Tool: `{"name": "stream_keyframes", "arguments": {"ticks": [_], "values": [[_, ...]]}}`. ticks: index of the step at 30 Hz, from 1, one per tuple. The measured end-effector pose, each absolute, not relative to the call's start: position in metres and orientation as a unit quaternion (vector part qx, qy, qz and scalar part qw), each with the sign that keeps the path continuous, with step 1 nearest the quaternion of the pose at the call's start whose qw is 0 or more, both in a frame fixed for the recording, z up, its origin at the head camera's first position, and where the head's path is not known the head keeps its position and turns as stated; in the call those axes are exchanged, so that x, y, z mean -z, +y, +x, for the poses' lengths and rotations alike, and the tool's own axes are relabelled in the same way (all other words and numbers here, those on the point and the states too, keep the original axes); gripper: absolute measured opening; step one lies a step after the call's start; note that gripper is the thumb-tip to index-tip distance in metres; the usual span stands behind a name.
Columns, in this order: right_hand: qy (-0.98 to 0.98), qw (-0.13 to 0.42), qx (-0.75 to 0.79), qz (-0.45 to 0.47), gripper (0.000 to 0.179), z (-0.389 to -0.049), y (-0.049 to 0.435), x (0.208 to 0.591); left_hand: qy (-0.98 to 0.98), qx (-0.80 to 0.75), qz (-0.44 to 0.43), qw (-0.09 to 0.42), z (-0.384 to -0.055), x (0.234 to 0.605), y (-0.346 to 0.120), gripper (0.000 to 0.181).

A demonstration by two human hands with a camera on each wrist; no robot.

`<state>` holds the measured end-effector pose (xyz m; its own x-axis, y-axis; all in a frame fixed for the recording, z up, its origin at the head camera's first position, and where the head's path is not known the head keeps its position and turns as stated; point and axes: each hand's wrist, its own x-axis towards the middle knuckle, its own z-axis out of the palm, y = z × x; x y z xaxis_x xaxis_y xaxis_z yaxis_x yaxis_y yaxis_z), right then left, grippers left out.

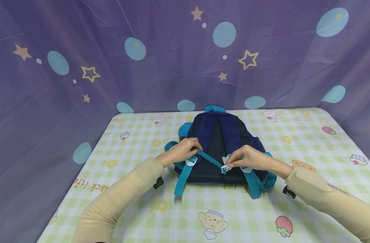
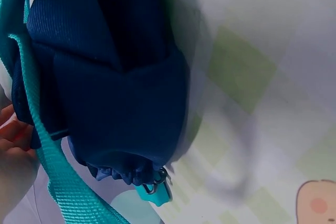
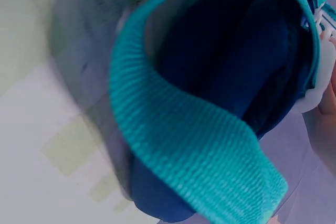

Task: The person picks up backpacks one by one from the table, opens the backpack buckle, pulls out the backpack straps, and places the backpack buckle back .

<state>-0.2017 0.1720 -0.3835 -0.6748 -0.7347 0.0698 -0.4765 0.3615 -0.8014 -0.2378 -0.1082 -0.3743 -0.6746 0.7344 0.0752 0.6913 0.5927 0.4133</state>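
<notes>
A navy backpack [image 1: 214, 138] lies on the table with its shoulder straps facing up. Across its lower half runs a thin teal strap [image 1: 209, 158]. My left hand [image 1: 185, 149] pinches this strap near its left end. At the other end is a white plastic buckle [image 1: 225, 168], which my right hand [image 1: 251, 158] pinches between thumb and fingers. Wider teal webbing [image 1: 182, 180] hangs from a white adjuster [image 1: 191, 161] below the left hand. Fingers show only at the edge of each wrist view, where teal webbing [image 3: 184, 121] crosses in front of the navy fabric.
A checked tablecloth [image 1: 142, 209] with cartoon prints covers the table. Behind it hangs a purple curtain [image 1: 172, 74] with stars and ovals. The backpack's teal top handle [image 1: 215, 109] points to the far edge. A teal zip pull [image 2: 156, 192] shows in the left wrist view.
</notes>
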Motion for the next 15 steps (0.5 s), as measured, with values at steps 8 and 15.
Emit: {"name": "stream_keyframes", "arguments": {"ticks": [8, 15], "values": [[0.823, 0.112, 0.399, -0.388, 0.01, -0.2006, 0.1719, 0.3876, 0.885, -0.226, 0.404, 0.038, -0.2372, 0.3762, -0.1104, 0.019], [0.837, 0.097, 0.365, -0.395, 0.01, -0.2007, 0.172, 0.3915, 0.885, -0.234, 0.402, 0.035, -0.2364, 0.3761, -0.108, 0.019]]}}
